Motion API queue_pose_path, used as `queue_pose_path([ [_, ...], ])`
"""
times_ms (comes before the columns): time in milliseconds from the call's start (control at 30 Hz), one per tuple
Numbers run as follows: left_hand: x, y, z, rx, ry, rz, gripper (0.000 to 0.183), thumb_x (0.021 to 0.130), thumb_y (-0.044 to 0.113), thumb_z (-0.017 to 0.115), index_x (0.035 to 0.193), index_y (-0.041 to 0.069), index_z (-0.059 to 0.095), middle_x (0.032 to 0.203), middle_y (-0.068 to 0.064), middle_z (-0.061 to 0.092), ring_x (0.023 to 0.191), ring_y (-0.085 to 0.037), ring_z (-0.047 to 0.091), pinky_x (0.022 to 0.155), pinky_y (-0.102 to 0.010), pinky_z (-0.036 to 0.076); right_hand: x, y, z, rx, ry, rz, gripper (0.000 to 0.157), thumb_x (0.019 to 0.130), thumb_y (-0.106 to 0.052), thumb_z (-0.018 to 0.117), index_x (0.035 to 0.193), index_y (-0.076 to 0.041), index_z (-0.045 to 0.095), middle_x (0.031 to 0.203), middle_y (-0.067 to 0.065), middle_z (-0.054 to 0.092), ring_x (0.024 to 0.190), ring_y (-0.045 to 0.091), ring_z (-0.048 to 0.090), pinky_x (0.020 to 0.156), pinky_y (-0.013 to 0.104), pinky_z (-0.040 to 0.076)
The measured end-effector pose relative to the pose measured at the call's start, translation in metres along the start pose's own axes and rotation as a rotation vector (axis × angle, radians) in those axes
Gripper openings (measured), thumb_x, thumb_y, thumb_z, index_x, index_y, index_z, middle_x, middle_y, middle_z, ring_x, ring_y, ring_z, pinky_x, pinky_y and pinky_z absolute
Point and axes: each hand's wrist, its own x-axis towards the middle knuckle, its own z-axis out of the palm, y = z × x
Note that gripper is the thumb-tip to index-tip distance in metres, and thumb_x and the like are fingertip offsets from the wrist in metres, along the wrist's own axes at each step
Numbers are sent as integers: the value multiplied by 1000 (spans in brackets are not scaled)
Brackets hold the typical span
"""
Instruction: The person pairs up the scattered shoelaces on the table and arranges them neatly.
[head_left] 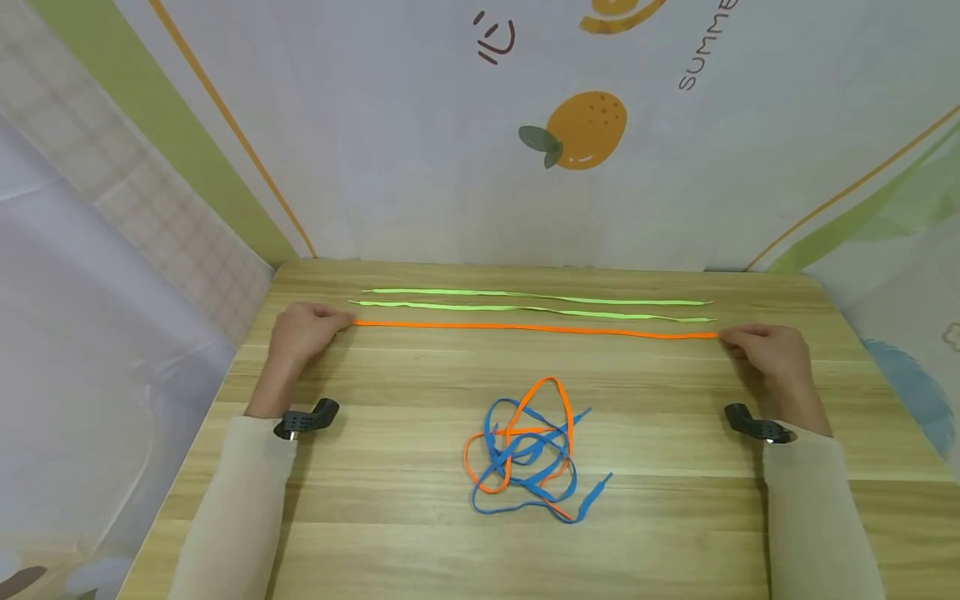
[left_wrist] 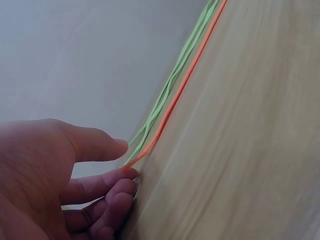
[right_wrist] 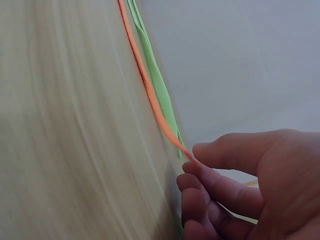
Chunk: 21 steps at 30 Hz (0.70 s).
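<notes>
An orange shoelace [head_left: 536,327] stretches nearly straight across the back of the table, just in front of two light green shoelaces [head_left: 480,308]. At its left end is my left hand [head_left: 306,329], holding the tip at the index fingertip. In the left wrist view, a small gap shows between thumb [left_wrist: 107,146] and index finger. My right hand [head_left: 772,346] pinches the other end between thumb and index finger, clearest in the right wrist view by the orange lace [right_wrist: 155,107]. Nearer me lies a loose tangle of blue shoelaces [head_left: 536,479] with another orange lace [head_left: 567,408].
The wooden table [head_left: 375,517] ends at a printed white cloth [head_left: 420,167] hanging behind it. More cloth hangs at both sides. A black wrist camera [head_left: 307,418] sits on the left wrist, and another black camera [head_left: 753,423] on the right.
</notes>
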Motion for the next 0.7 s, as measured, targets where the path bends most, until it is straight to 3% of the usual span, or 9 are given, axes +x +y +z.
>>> queue_pose_path([
  [267,-2,-4,-9,5,3,-18,60,103,52,68,130,0,78,141,-28,68,129,-47,63,92,-47,49,-4,-2,-8,-5,8,26,57,102,-42,75,134,4,73,83,-27,64,94,8,57,78,23,46],
  [433,-6,0,-11,-36,3,-19,58,104,49,69,130,-2,78,138,-27,70,126,-44,63,90,-42,47,-9,-12,-9,34,-16,-26,52,105,-45,72,132,-1,75,89,-28,63,96,10,58,78,23,49],
  [567,-12,12,-13,-80,-10,6,55,104,47,69,131,0,77,138,-24,70,126,-41,61,95,-45,47,-15,-28,-6,136,-64,-92,38,106,-38,74,128,-7,77,90,-27,69,89,5,64,77,20,55],
  [700,-20,32,-17,-111,-40,50,55,105,49,69,133,2,77,143,-22,68,124,-39,61,93,-46,48,-24,-47,-1,118,-96,-138,47,106,-38,73,135,-1,74,94,-28,66,89,5,65,76,20,56],
])
